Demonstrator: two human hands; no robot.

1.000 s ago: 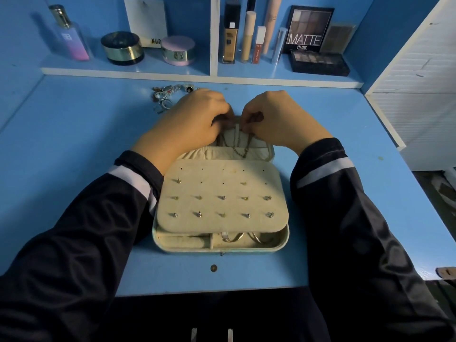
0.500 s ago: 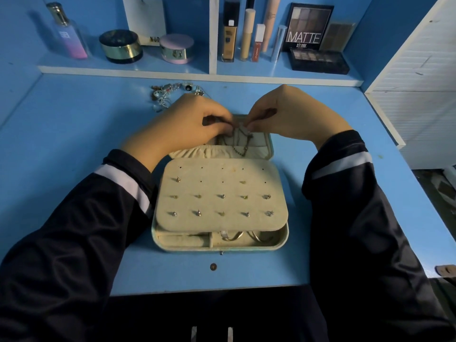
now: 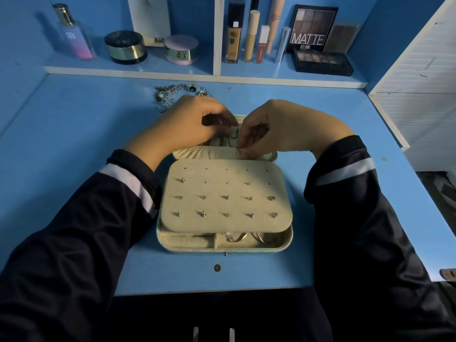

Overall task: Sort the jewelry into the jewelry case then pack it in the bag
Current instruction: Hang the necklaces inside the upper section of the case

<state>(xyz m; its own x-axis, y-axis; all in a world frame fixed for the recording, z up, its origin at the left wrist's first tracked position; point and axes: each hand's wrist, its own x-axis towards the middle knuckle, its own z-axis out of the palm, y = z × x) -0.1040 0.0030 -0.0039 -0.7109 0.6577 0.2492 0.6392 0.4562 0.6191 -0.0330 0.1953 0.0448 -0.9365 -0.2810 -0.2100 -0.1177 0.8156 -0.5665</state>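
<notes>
Lowered since the earlier frames, the right hand (image 3: 283, 129) is now brought to the gathered pocket (image 3: 195, 153) of the lid (image 3: 272, 156), and the necklace (image 3: 232, 139) is no longer seen hanging straight between the hands but is looped against the lid lining. Nearest the lower edge of the frame, the jewelry case (image 3: 224, 246) is laid open on the blue desk (image 3: 74, 134). Rings (image 3: 237, 236) are seen in its front compartment, and the earring panel (image 3: 227, 183) above them is filled with studs (image 3: 225, 197) along its two nearer rows, the farther holes being mostly bare. Sorting is thus judged well advanced but not finished. At the centre of the frame the necklace is pinched from both sides: its upper part by the curled fingers of the left hand (image 3: 187, 127), its lower end by the right hand's thumb and fingertip, just at the pocket edge. Beyond the left hand, toward the upper left, a small pile of loose jewelry (image 3: 172, 93) is left unsorted on the desk. No bag is seen, so packing is judged not begun.
</notes>
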